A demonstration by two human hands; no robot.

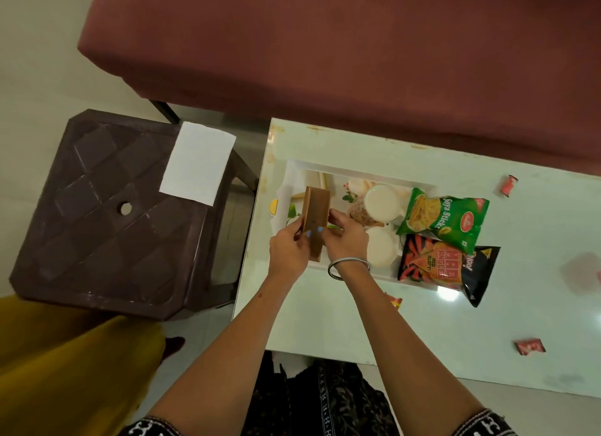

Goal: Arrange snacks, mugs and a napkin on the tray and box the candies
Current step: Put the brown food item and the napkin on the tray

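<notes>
We counted two white ceramic mugs, two snack packets, three red candies.
Our left hand and right hand both pinched one brown cardboard box.

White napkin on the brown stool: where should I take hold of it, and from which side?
Pinch the napkin at its near-right corner, coming from the table side. That edge overhangs the stool rim, so fingers can get under it; elsewhere it lies flat on the stool top. Both hands, left hand and right hand, now hold the brown box, so free one first.
</notes>
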